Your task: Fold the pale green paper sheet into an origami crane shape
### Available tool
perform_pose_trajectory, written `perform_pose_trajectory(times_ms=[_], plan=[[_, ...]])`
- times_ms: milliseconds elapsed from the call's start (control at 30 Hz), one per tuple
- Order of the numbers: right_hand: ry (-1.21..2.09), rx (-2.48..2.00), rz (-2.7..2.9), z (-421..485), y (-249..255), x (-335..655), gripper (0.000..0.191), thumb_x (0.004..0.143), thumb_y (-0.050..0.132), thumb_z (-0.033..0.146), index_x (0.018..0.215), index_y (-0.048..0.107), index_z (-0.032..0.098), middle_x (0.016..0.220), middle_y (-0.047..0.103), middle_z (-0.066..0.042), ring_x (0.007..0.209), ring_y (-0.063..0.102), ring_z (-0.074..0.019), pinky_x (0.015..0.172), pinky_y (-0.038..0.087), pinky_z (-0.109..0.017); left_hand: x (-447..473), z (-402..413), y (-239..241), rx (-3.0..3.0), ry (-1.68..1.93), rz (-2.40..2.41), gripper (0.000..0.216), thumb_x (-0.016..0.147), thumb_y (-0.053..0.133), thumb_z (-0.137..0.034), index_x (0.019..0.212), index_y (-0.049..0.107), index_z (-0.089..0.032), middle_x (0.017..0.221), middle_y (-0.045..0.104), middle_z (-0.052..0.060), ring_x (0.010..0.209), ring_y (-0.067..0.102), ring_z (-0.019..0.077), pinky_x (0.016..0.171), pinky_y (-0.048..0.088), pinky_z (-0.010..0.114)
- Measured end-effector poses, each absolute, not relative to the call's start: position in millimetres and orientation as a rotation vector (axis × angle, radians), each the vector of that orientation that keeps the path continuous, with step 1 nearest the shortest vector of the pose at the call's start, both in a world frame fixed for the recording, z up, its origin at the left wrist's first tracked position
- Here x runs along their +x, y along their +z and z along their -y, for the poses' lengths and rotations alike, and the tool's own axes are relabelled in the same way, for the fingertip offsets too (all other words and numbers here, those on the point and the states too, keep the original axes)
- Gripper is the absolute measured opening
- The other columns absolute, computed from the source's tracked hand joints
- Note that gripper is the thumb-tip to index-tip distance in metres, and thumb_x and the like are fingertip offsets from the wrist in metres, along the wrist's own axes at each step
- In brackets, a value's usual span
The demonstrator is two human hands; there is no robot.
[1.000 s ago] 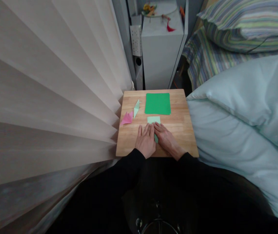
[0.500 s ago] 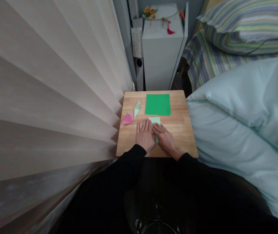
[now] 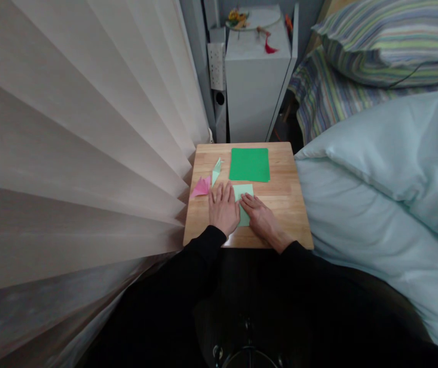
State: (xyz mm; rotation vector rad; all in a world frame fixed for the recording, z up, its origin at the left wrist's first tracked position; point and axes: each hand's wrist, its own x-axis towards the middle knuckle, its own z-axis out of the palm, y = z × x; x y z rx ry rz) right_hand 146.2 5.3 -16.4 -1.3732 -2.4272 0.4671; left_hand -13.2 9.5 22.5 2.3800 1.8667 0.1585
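A pale green folded paper [image 3: 243, 197] lies on the small wooden table [image 3: 280, 194]. My left hand [image 3: 223, 209] lies flat, fingers stretched out, just left of the paper, its edge against it. My right hand [image 3: 259, 217] rests palm down on the paper's lower right part, fingers extended and pressing it onto the wood. Behind them lies a square stack of bright green paper [image 3: 249, 164]. A pink folded paper shape [image 3: 200, 187] and a pale green folded shape [image 3: 215, 169] sit at the table's left side.
A pleated curtain [image 3: 81, 143] fills the left. A bed with a light blue duvet [image 3: 388, 184] and striped pillow [image 3: 388, 41] borders the table on the right. A white cabinet [image 3: 255, 82] stands behind the table.
My left hand has slid left off the pale green paper, uncovering more of it. My right hand stays pressed on the paper.
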Motion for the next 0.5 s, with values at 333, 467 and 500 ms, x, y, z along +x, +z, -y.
perform_pose_trajectory(times_ms=[333, 467, 500], plan=[[0.467, -1.384, 2.434, -4, -13, 145, 0.055, 0.092, 0.042, 0.0, 0.144, 0.06, 0.005, 0.155, 0.055, -0.02, 0.151, 0.044, -0.028, 0.127, 0.033, -0.049, -15, -3, 13, 2.373, 0.18, -1.818, 0.063, 0.103, 0.034, -0.03, 0.161, 0.032, -0.008, 0.173, 0.028, 0.012, 0.161, 0.017, 0.0339, 0.13, 0.012, 0.063], [0.458, -1.418, 2.453, -4, -11, 145, 0.062, 0.086, 0.041, -0.005, 0.145, 0.059, 0.002, 0.156, 0.053, -0.019, 0.151, 0.044, -0.0285, 0.128, 0.031, -0.048, -23, -15, 16, 2.369, 0.228, -1.828, 0.058, 0.103, 0.036, -0.027, 0.16, 0.038, -0.013, 0.17, 0.035, 0.012, 0.158, 0.025, 0.0357, 0.128, 0.018, 0.062], [0.454, -1.428, 2.457, -4, -10, 145, 0.064, 0.085, 0.04, -0.006, 0.145, 0.058, 0.002, 0.156, 0.053, -0.019, 0.151, 0.044, -0.0286, 0.128, 0.031, -0.048, -26, -17, 18, 2.381, 0.237, -1.805, 0.056, 0.103, 0.036, -0.026, 0.158, 0.041, -0.014, 0.168, 0.038, 0.012, 0.157, 0.028, 0.0356, 0.127, 0.021, 0.061]])
